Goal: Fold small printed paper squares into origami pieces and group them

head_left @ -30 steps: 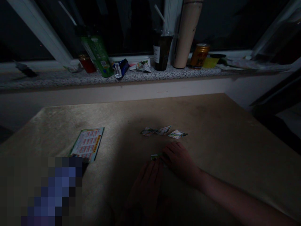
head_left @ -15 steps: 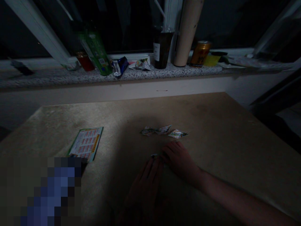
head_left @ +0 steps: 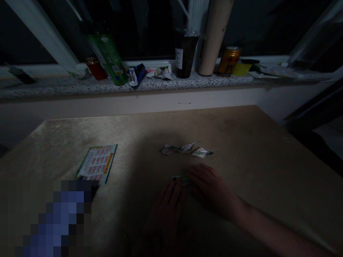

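Note:
The room is dim. Both my hands rest on a beige table [head_left: 241, 142], pressing a small folded piece of printed paper [head_left: 180, 178] flat between their fingertips. My left hand [head_left: 167, 210] lies flat in shadow with its fingers stretched toward the paper. My right hand [head_left: 211, 189] comes in from the right, fingers laid over the paper's right end. Three small folded paper shapes [head_left: 187, 150] sit in a row just beyond my hands.
A printed leaflet [head_left: 98, 164] lies on the table to the left, above a blurred patch. The stone windowsill [head_left: 80, 85] holds a green bottle [head_left: 108, 57], a red jar [head_left: 95, 69], wrappers [head_left: 139, 73], a dark cup [head_left: 184, 57], a tall beige cylinder [head_left: 214, 39] and a gold can [head_left: 227, 60].
My right hand has slid slightly toward me and to the right along the folded paper. My left hand stays almost where it was.

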A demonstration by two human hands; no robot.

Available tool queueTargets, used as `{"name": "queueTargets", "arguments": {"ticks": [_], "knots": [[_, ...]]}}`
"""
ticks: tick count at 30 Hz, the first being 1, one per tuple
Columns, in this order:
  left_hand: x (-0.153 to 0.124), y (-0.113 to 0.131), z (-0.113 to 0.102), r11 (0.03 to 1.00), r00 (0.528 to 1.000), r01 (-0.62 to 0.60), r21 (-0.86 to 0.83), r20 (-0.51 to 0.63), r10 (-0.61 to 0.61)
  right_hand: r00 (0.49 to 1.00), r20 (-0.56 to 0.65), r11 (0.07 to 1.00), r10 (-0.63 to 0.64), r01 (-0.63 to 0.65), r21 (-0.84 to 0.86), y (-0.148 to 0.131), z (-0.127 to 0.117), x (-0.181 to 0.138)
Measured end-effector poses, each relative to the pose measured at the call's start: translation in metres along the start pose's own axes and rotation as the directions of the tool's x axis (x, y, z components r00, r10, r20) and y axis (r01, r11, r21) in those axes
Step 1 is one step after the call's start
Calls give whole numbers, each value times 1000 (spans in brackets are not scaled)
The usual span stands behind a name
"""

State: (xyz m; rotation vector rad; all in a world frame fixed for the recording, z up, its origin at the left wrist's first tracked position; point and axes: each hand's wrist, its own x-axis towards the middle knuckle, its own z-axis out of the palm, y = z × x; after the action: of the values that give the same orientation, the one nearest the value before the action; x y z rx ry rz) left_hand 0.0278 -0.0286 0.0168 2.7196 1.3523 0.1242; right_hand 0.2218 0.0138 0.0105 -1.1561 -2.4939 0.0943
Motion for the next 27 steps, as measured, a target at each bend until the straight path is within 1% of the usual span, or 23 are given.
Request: {"name": "queueTargets", "arguments": {"ticks": [1,4,6,14,18,23,27], "knots": [[0,0,-1,1000,1000,-3,-4,10,3,1000,14,1000,-11,12,-15,-2,-3,-7],[0,0,-5,1000,999,-2,-17,40,3,984,170,997,-50,58,-41,-8,-9,-25],[1,0,-7,1000,999,-3,-27,48,4,973,224,997,-64,73,-34,-9,-11,-32],[-1,1,-3,999,1000,1,-38,-1,-1,956,290,999,-49,45,23,-4,-10,-32],[0,1,-2,1000,1000,-25,-12,-15,25,961,272,999,-43,39,21,-3,-12,-35],[-1,0,2,999,999,-30,13,-30,30,972,208,994,-105,106,5,-4,-14,-37],[-5,-7,12,999,998,-52,-14,-44,51,984,158,997,-83,82,14,-4,-11,-35]]}}
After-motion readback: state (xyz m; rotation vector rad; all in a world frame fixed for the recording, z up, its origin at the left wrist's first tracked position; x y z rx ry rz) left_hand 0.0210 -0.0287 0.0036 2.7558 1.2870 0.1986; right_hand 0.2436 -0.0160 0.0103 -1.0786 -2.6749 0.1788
